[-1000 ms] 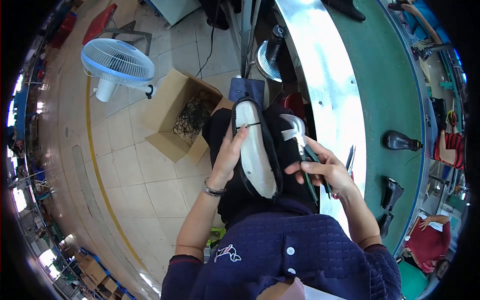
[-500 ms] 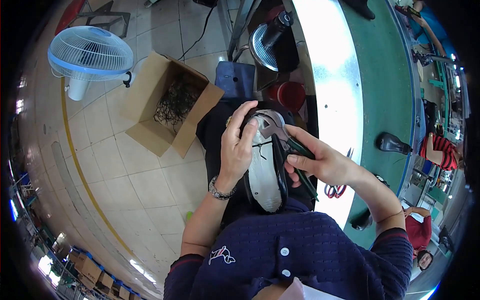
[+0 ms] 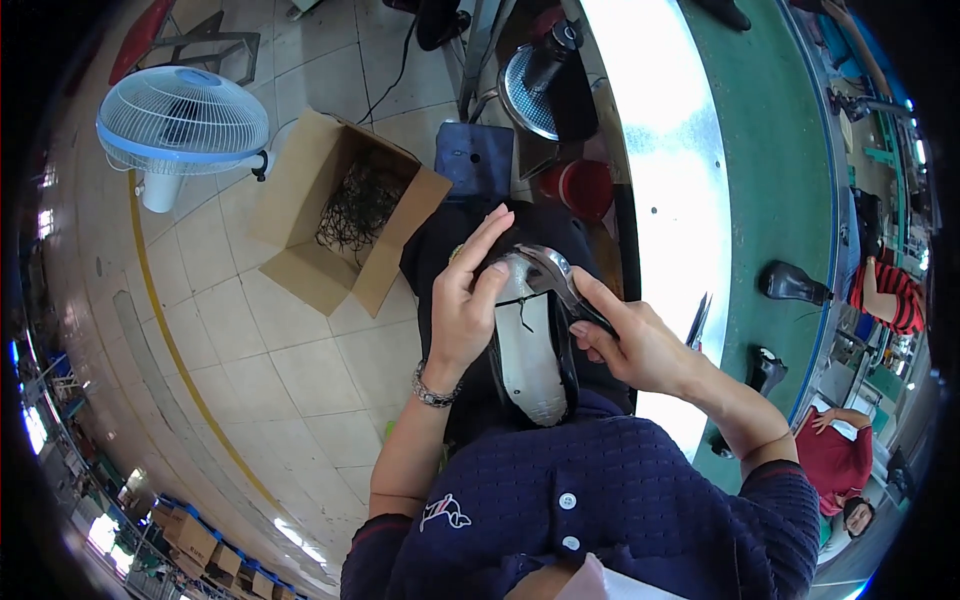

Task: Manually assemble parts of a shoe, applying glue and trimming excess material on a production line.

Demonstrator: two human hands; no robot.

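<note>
A black shoe upper with a pale, whitish sole face (image 3: 533, 360) lies sole-up in my lap, its far end pointing away from me. A short dark string is tied across that sole. My left hand (image 3: 465, 310) grips the shoe's far end from the left, thumb pressed on the sole, fingers along the side. In my right hand (image 3: 635, 345) is a pair of pliers (image 3: 556, 268) with a metal head and dark handles. Their head rests at the shoe's far right edge; the exact bite of the jaws cannot be made out.
To the left stand an open cardboard box (image 3: 285, 215) of tangled dark strings and a fan (image 3: 180, 120). On my right runs a white bench top (image 3: 680, 200) with scissors (image 3: 699, 322) partly behind my arm. Dark shoes (image 3: 790, 283) sit on the green belt (image 3: 755, 215) beyond.
The pliers have turned in my right hand, their head now rolled over against the shoe's edge and their handles mostly hidden. My left hand keeps its hold on the shoe.
</note>
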